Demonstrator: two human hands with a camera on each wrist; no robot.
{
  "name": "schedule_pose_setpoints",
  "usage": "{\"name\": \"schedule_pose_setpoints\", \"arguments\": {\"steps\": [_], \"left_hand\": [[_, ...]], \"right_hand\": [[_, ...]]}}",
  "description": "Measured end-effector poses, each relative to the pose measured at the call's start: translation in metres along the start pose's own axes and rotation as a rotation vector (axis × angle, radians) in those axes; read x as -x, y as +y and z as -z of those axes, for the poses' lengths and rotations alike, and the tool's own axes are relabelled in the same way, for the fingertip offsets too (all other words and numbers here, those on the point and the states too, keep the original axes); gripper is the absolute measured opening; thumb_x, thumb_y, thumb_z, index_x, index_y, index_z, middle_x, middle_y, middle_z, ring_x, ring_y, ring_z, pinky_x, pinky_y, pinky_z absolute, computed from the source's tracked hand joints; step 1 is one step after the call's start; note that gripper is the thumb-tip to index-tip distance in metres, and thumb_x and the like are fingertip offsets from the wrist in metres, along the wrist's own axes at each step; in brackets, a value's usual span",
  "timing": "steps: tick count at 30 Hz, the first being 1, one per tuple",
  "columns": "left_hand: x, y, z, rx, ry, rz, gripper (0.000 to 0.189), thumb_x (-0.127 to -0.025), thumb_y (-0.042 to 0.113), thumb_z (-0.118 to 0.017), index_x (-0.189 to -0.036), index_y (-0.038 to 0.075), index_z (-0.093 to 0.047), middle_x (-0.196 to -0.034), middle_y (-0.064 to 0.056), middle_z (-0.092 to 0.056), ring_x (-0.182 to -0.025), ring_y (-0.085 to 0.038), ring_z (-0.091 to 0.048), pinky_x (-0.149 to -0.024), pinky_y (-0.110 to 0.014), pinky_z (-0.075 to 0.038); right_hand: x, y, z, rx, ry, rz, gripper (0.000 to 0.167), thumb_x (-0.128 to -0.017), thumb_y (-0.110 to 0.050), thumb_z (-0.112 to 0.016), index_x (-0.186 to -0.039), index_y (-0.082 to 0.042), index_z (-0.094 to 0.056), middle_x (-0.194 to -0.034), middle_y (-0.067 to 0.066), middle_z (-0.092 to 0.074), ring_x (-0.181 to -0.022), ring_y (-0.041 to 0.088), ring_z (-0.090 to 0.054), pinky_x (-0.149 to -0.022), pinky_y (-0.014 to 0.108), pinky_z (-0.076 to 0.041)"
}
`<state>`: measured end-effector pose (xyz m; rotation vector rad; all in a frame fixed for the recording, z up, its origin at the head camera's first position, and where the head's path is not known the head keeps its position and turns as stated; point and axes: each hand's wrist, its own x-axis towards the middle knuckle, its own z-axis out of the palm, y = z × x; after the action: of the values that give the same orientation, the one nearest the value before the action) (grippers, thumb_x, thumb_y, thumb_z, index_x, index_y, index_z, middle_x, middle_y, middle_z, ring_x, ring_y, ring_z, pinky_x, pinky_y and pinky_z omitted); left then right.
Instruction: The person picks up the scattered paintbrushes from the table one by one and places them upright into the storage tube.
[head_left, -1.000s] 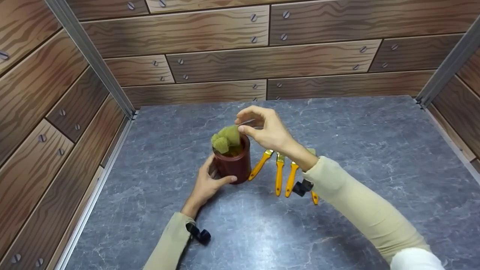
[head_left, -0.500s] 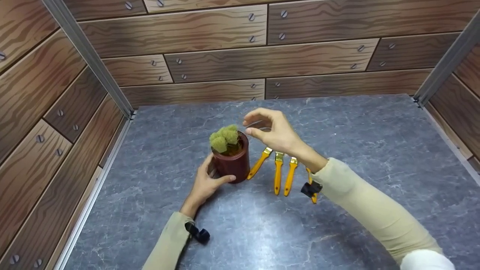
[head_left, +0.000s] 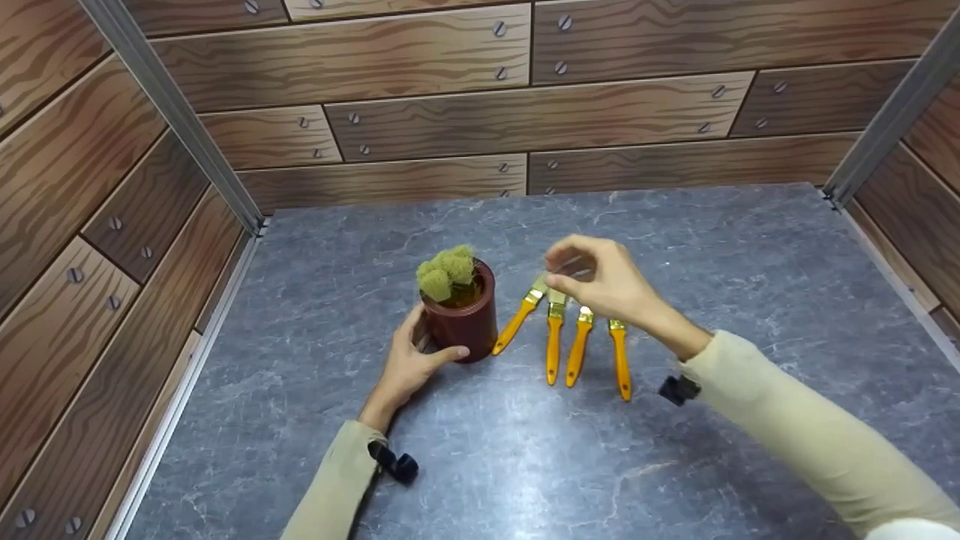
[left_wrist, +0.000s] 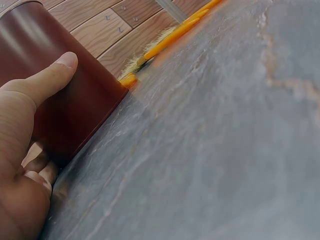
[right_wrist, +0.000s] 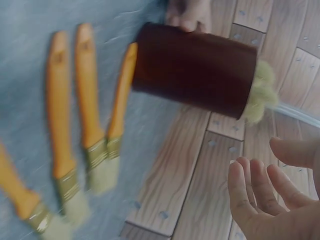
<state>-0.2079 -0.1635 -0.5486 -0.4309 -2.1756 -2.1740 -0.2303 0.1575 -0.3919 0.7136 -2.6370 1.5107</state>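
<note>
A dark red-brown cylindrical cup (head_left: 466, 330) stands on the table, with several pale green bristle tufts (head_left: 444, 271) of paintbrushes showing above its rim. My left hand (head_left: 409, 364) holds the cup low on its near left side; in the left wrist view the thumb (left_wrist: 52, 77) lies along the wall. My right hand (head_left: 611, 283) hovers right of the cup, over the bristle ends of the loose brushes, fingers loosely curled and nothing between them. Several paintbrushes with orange handles lie fanned out beside the cup, among them a leftmost brush (head_left: 517, 322) and a rightmost brush (head_left: 621, 360).
The grey marbled table (head_left: 337, 285) is enclosed by wood-patterned panels (head_left: 435, 52) at the back and sides. Metal posts (head_left: 176, 120) rise at the back corners. The leftmost brush's handle end lies right by the cup's base.
My right hand has let go of a brush in the cup, whose tuft has sunk lower, and moved right over the loose brushes. My left hand keeps holding the cup.
</note>
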Motion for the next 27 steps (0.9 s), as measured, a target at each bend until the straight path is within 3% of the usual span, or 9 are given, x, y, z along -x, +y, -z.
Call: {"name": "schedule_pose_setpoints", "arguments": {"steps": [7, 13, 17, 23, 27], "left_hand": [[0.001, 0.001, 0.0, 0.009, 0.009, -0.005, 0.098, -0.082, 0.007, -0.094, -0.164, 0.023, -0.042, -0.159, -0.004, -0.056, -0.148, -0.024, -0.053, -0.123, -0.041, -0.047], [0.001, -0.001, -0.001, 0.027, -0.004, -0.014, 0.099, -0.082, 0.007, -0.094, -0.165, 0.023, -0.041, -0.16, -0.004, -0.055, -0.149, -0.024, -0.052, -0.123, -0.039, -0.046], [0.002, -0.001, -0.001, 0.03, -0.009, -0.023, 0.099, -0.082, 0.007, -0.094, -0.164, 0.023, -0.042, -0.16, -0.004, -0.056, -0.15, -0.024, -0.051, -0.123, -0.038, -0.046], [0.0, 0.001, -0.001, 0.021, 0.003, -0.026, 0.097, -0.082, 0.009, -0.095, -0.163, 0.022, -0.044, -0.158, -0.004, -0.057, -0.149, -0.023, -0.052, -0.123, -0.038, -0.046], [-0.001, 0.001, -0.001, 0.019, 0.001, -0.03, 0.097, -0.082, 0.009, -0.095, -0.163, 0.022, -0.044, -0.158, -0.004, -0.057, -0.149, -0.024, -0.053, -0.123, -0.039, -0.046]], "right_hand": [[0.022, 0.031, 0.012, 0.1, -0.014, -0.048, 0.025, -0.094, -0.005, -0.081, -0.117, 0.003, -0.073, -0.112, 0.02, -0.076, -0.102, 0.035, -0.075, -0.093, 0.048, -0.065], [0.042, 0.06, 0.019, 0.179, -0.036, -0.113, 0.024, -0.09, -0.001, -0.082, -0.111, 0.006, -0.073, -0.104, 0.019, -0.077, -0.091, 0.035, -0.077, -0.08, 0.041, -0.068], [0.054, 0.078, 0.02, 0.262, -0.06, -0.134, 0.022, -0.087, -0.005, -0.086, -0.104, 0.004, -0.074, -0.095, 0.015, -0.077, -0.083, 0.028, -0.077, -0.073, 0.038, -0.067], [0.065, 0.098, 0.018, 0.35, -0.08, -0.161, 0.024, -0.081, -0.009, -0.092, -0.089, -0.002, -0.07, -0.081, 0.005, -0.073, -0.07, 0.014, -0.065, -0.062, 0.025, -0.058], [0.067, 0.104, 0.018, 0.357, -0.083, -0.216, 0.028, -0.08, -0.013, -0.094, -0.086, -0.004, -0.069, -0.077, 0.002, -0.07, -0.067, 0.012, -0.061, -0.059, 0.022, -0.051]]}}
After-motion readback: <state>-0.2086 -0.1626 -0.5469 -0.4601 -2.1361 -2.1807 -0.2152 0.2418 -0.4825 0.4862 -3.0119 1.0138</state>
